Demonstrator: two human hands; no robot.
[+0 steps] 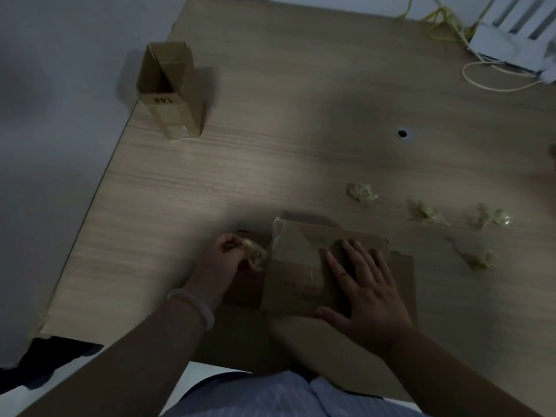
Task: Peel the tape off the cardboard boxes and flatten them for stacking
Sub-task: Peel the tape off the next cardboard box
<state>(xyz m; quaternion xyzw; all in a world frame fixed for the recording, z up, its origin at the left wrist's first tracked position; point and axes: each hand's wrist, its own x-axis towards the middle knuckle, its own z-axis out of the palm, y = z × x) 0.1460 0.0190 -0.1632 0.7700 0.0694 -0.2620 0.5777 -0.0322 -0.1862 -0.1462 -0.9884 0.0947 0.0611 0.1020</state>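
Note:
A flattened cardboard box [296, 266] lies on a bigger flat cardboard sheet [403, 278] at the near edge of the wooden table [270, 164]. My right hand [365, 287] presses flat on the box with straight fingers. My left hand [221, 258] pinches a crumpled strip of clear tape [255, 251] that still runs to the box's left corner. An upright open cardboard box [171, 88] with tape on its front stands at the table's far left edge.
Several crumpled tape wads [362, 191] [427, 212] [493, 218] [478, 258] lie to the right. A cable hole [402, 133] is in the tabletop. Yellow cables [442, 19] and a white device [511, 40] sit at the far right corner.

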